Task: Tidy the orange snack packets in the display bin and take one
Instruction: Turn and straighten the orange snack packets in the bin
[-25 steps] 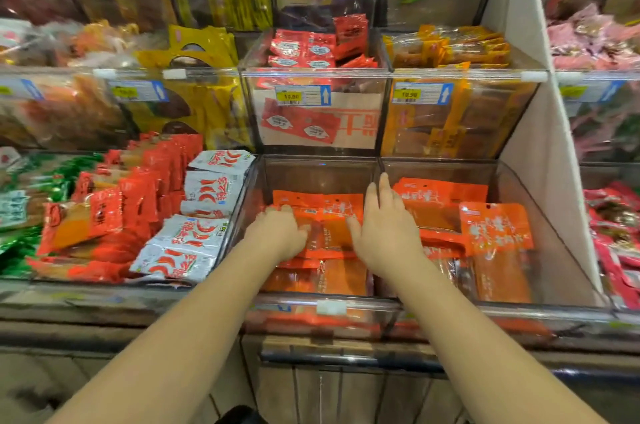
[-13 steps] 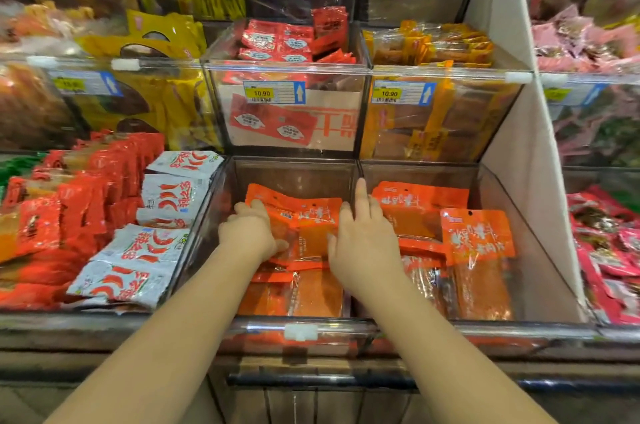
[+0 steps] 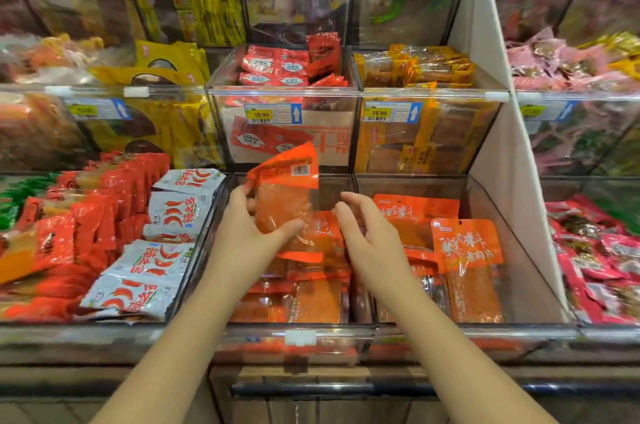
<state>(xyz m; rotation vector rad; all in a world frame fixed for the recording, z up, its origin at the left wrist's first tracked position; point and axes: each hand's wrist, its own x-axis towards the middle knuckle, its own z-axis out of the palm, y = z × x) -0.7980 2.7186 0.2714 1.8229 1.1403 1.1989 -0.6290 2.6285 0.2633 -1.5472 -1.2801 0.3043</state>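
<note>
Bin (image 3: 263,332) of clear plastic holds an orange pile (image 3: 311,299) lying flat toward its front rim. One packet (image 3: 284,195) is raised above the pile near the bin's back wall, long axis roughly upright, orange header on top and tipped rightward, barcode side facing the camera. Left hand (image 3: 249,226) pinches its lower half, thumb in front, fingers behind. Right hand (image 3: 367,233) hovers just beside it, fingers loosely curled, holding nothing.

Left hand (image 3: 254,233) gripping lifted orange packet (image 3: 282,195), right hand (image 3: 369,233) loosely curled beside it
</note>
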